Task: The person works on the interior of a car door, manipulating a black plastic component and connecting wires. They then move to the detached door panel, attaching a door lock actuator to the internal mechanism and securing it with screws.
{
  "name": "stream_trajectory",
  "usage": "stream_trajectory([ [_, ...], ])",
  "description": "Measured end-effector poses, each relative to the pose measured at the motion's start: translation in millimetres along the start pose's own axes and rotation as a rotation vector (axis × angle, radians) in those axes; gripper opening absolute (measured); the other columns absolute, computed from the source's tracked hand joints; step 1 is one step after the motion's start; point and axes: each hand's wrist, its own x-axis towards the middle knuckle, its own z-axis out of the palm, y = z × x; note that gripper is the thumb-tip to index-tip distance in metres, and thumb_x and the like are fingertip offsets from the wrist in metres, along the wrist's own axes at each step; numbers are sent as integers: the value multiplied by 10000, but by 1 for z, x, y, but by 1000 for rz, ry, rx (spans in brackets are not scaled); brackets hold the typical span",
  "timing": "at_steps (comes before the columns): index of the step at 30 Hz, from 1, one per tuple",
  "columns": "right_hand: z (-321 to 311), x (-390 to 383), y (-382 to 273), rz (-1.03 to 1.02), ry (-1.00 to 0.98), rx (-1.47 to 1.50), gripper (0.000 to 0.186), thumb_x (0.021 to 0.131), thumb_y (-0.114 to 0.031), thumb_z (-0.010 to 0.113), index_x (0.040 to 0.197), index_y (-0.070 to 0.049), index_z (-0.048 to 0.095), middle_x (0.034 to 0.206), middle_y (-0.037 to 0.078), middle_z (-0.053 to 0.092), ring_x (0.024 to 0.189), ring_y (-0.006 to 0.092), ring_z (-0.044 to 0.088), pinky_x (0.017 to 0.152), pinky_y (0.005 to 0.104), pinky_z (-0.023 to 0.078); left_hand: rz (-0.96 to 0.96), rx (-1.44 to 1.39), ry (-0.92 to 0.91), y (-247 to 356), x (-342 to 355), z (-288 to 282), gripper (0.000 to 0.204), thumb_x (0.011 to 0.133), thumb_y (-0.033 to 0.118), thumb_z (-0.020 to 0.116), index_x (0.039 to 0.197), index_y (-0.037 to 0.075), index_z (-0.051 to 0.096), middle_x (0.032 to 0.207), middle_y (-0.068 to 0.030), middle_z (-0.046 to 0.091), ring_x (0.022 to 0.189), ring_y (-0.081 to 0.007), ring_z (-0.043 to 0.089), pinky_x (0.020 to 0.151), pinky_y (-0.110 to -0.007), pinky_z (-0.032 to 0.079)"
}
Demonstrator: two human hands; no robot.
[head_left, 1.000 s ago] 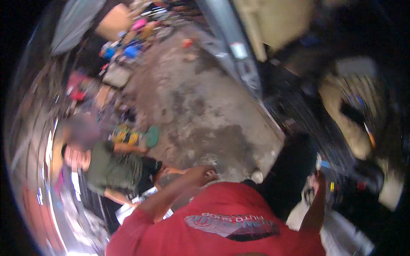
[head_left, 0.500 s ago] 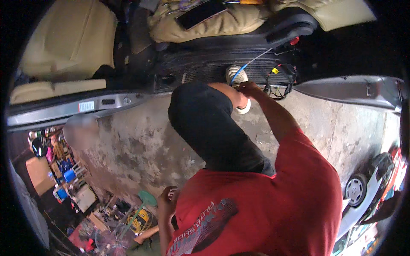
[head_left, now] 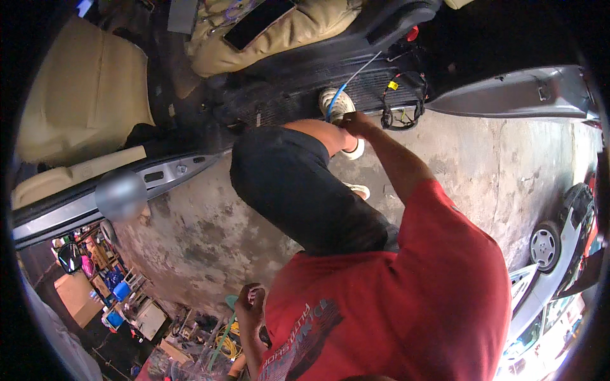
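Observation:
My right hand (head_left: 356,124) is down at my ankle, beside the pale shoe (head_left: 338,106) on the car's ribbed door sill (head_left: 289,109). Its fingers are drawn together; whatever they grip is hidden. Just past them a slim tool with a blue handle and thin metal shaft (head_left: 344,89) slants up to the right across the shoe; I cannot tell whether the hand touches it. A loop of black wiring harness (head_left: 406,120) with a yellow tag lies right of the shoe. Near my hip my left hand (head_left: 251,302) is curled, its palm side partly hidden.
A dark flat device (head_left: 259,24) lies on the beige seat (head_left: 305,32) ahead. Open car doors stand left (head_left: 159,184) and right (head_left: 502,95). Stained concrete (head_left: 190,254) runs beneath me. Shelves of clutter (head_left: 114,279) stand lower left, and another car's wheel (head_left: 545,246) shows at right.
The view has shifted and turned a little, so the car's interior sits higher and further left. My right hand stays at the ankle; my left hand stays curled near the hip.

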Motion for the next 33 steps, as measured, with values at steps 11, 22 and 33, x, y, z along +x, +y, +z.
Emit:
stream_trajectory([
  [11,-7,-27,-41,15,21,8,365,963,-416,707,1259,-215,775,1252,122,777,1121,372,747,970,476,587,13,89,-2,-9,-1,1,265,1038,204,707,1198,-8,706,1060,-159,784,956,-227,750,866,-372,584],
  [22,-12,-30,-40,18,35,-13,369,954,-462,699,1187,-187,778,1244,156,767,1114,390,744,976,470,588,69,74,-19,-10,-5,-2,266,1024,190,723,1210,0,709,1048,-123,784,960,-203,746,865,-349,579],
  [33,-2,-24,-32,-220,121,-321,374,961,-492,686,1162,-199,804,1218,124,773,1138,346,744,967,468,584,13,40,-49,-31,-8,4,278,1022,194,719,1224,2,711,1054,-153,788,967,-228,754,859,-361,580],
])
